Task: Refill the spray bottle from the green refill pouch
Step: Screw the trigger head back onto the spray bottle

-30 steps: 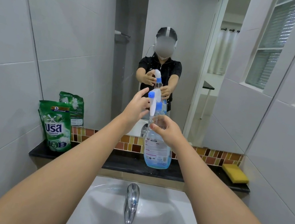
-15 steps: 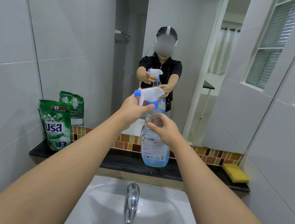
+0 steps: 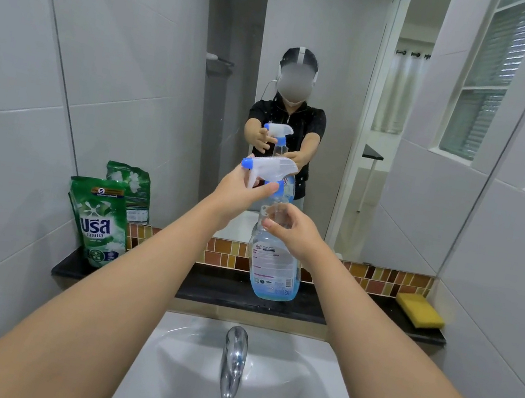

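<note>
A clear spray bottle [image 3: 273,270] with a little blue liquid at its bottom stands on the black ledge [image 3: 215,286] above the sink. My right hand [image 3: 294,230] grips its upper body. My left hand [image 3: 241,192] holds the white trigger head [image 3: 271,169], which has a blue nozzle pointing left, at the blue collar on the bottle's neck. The green refill pouch [image 3: 99,220] stands upright at the ledge's left end, against the wall, apart from both hands.
A mirror behind the ledge reflects the person, the bottle and the pouch. A yellow sponge [image 3: 419,310] lies at the ledge's right end. The white sink [image 3: 307,397] with a chrome tap [image 3: 233,360] sits below my arms. Tiled walls close in on both sides.
The trigger head has turned from upright to level, its nozzle now pointing left. My left hand closed on it and turned with it. The bottle stays on the ledge.
</note>
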